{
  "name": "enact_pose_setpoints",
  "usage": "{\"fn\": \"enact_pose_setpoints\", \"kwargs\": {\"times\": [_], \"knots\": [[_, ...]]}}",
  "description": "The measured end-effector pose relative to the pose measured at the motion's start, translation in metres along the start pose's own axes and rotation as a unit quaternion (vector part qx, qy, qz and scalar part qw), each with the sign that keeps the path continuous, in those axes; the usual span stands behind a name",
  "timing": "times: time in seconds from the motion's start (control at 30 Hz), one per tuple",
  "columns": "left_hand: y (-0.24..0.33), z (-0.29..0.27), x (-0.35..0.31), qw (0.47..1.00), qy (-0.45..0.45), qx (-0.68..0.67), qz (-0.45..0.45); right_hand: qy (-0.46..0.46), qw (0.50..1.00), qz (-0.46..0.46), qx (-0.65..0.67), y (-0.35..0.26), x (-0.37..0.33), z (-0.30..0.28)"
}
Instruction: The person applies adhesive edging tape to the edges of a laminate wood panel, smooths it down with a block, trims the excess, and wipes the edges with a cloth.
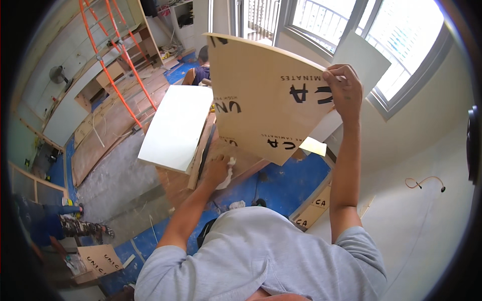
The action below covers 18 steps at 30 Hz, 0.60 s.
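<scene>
My right hand (345,93) is raised and closed on the upper right corner of a large tan laminate sheet (256,85), which stands tilted with dark printing on its face. Lower down, my left hand (218,171) is closed around a crumpled white cloth (229,173) over a brown wooden worktop (175,183). Left of the sheet lies a white panel (175,128), resting on dark strips and boards at its right side. The sheet hides part of the worktop behind it.
An orange ladder (118,47) stands at the far left. Behind the sheet a person (201,70) is low down; another person (60,226) works at the lower left. Blue floor covering (286,188) lies below the worktop. Windows (401,40) and a wall with a dangling cable (424,181) are at right.
</scene>
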<state>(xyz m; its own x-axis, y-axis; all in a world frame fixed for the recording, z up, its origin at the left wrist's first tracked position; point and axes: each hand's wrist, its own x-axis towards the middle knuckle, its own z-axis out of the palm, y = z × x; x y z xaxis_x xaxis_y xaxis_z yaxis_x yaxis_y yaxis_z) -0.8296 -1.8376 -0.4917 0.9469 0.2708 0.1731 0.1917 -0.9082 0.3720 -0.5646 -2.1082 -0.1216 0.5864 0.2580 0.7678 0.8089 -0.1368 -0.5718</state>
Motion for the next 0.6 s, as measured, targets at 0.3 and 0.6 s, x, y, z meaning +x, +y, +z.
{"fn": "enact_pose_setpoints", "kwargs": {"times": [0.3,0.6], "knots": [[0.046,-0.143,-0.021,0.865,0.058,-0.475,-0.147,-0.191,0.950,-0.035,-0.243,-0.059,0.043,0.049],[0.031,-0.136,-0.074,0.665,0.079,-0.695,-0.261,-0.260,0.943,0.051,-0.202,-0.063,0.061,0.082]]}}
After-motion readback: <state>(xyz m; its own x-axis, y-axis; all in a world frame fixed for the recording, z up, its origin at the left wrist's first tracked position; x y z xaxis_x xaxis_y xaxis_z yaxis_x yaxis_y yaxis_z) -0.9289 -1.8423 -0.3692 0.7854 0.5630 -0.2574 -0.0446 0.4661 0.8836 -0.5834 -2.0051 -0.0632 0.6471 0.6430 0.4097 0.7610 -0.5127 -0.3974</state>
